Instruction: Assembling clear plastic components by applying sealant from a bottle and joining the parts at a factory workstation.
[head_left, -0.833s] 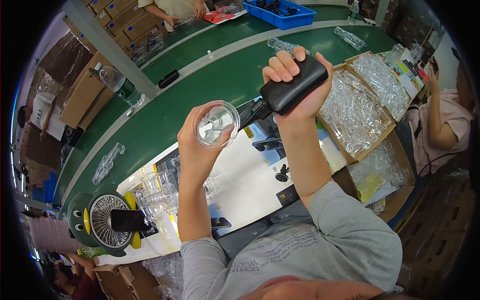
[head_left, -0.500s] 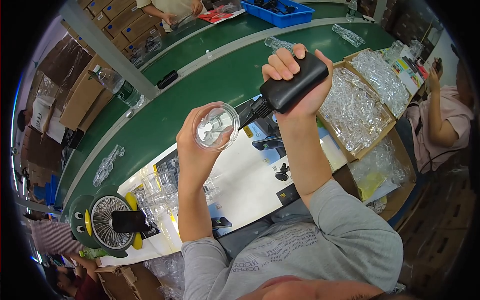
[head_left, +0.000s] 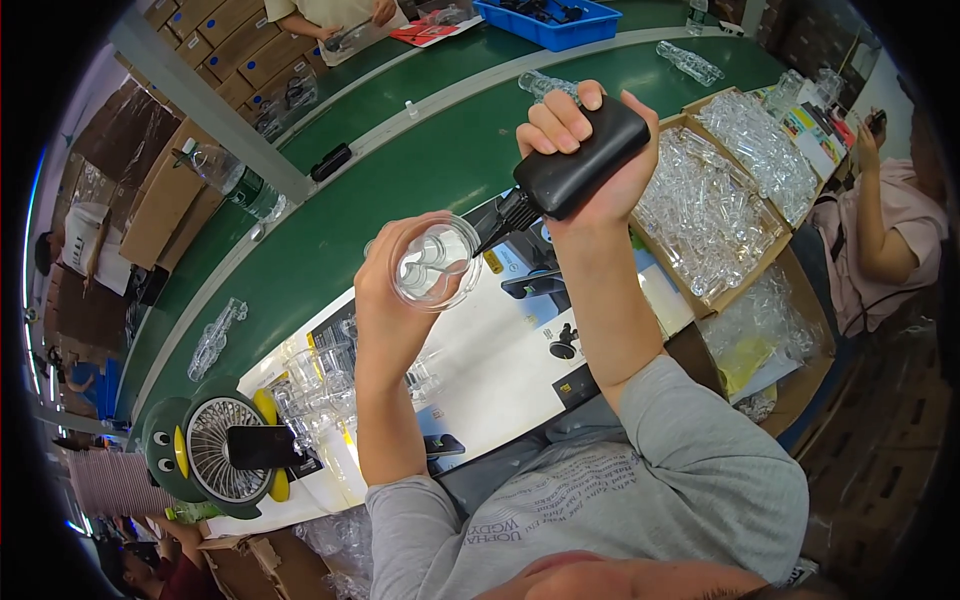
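Note:
My left hand (head_left: 385,300) is wrapped round a clear round plastic cup-like part (head_left: 437,262), its wide rim turned up toward me. Clear curved shapes show inside the rim. In my right hand (head_left: 612,198) is a black squeeze bottle (head_left: 583,155) with a ribbed cap and narrow nozzle, tilted down to the left. The nozzle tip is at the right side of the clear part's rim; whether it touches, I cannot tell. Several more clear plastic parts (head_left: 315,385) lie on the white printed board (head_left: 500,370) beside my left forearm.
Boxes of clear plastic pieces (head_left: 705,215) stand at the right, near a seated person (head_left: 885,220). A penguin-shaped fan (head_left: 228,447) with a phone in front is at the left. Across the green table (head_left: 440,170) are a water bottle (head_left: 235,180) and a blue bin (head_left: 560,32).
The bottle in my right hand has moved slightly left and down, bringing its nozzle tip to the rim of the clear part. My left hand has tilted that part slightly.

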